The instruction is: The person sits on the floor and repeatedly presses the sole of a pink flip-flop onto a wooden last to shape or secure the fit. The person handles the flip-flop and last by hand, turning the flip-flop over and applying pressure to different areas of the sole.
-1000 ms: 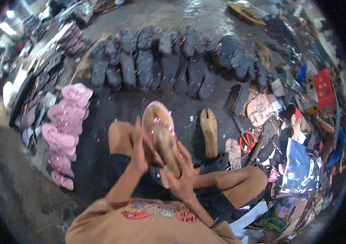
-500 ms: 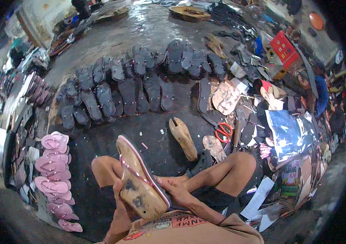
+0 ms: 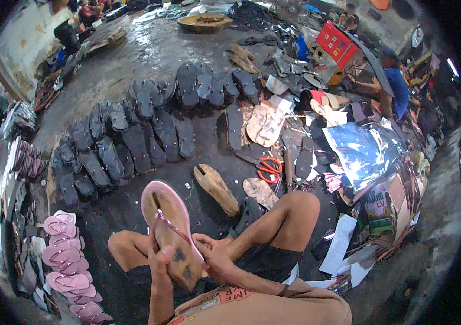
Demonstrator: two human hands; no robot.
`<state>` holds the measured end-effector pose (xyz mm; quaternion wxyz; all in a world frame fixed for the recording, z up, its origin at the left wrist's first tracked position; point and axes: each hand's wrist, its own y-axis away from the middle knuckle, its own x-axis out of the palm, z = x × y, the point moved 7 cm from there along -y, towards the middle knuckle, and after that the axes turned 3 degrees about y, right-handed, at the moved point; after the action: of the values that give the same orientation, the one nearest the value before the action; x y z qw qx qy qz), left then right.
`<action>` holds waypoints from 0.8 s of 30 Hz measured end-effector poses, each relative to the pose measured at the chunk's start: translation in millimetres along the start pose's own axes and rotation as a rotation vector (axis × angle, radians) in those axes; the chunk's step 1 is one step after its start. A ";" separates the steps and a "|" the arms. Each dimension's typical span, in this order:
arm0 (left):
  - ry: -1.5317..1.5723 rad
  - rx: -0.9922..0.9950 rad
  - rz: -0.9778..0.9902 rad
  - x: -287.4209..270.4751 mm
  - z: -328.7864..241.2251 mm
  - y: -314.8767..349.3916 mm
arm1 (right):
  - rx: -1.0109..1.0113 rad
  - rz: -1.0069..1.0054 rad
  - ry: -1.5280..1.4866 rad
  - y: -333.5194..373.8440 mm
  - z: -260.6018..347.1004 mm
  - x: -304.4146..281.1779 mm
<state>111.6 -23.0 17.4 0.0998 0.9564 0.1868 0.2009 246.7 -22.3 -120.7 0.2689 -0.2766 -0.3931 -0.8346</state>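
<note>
Between my hands, above my lap, is a pink flip-flop (image 3: 148,205) fitted around a wooden shoe last (image 3: 187,268). Its shiny pink strap runs across the last, whose heel end has dark stains. My left hand (image 3: 160,265) is closed on the left side, thumb lying along the wood. On the right edge of the sole, my right hand (image 3: 214,254) presses with bent fingers, some of them hidden. A second wooden last (image 3: 217,189) lies on the floor beyond my right hand. Near it are orange-handled scissors (image 3: 268,169).
Finished-looking pink flip-flops (image 3: 68,257) line the left side. Rows of dark soles (image 3: 133,143) curve across the floor ahead. To the right lie cut soles (image 3: 265,124), a shiny plastic sheet (image 3: 366,151) and scraps. A person in blue (image 3: 398,86) sits at the far right, by a red box (image 3: 336,46).
The flip-flop on its last has tilted, so more of its top side and toe rim shows. Both hands keep hold. My view has swung to the right.
</note>
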 end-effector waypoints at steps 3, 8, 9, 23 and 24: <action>0.058 -0.016 -0.058 -3.9 -0.6 -11.8 | -0.354 -0.004 0.261 43.0 64.3 43.5; 0.046 0.009 0.060 -7.3 -2.0 -13.2 | -0.492 0.072 0.826 43.8 95.3 55.8; -0.225 0.112 0.032 -11.8 -7.1 -8.3 | -0.424 0.125 0.694 45.9 91.4 47.9; -0.504 0.262 -0.145 -45.5 27.0 -10.6 | -0.215 0.093 0.159 55.0 118.7 80.5; -0.462 0.253 -0.101 -29.2 18.6 -14.7 | -0.432 -0.042 0.349 45.6 125.6 82.2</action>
<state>89.9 -23.4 -13.3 0.0294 0.9713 0.2302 -0.0527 250.8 34.9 25.3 0.2502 -0.1715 -0.1594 -0.9395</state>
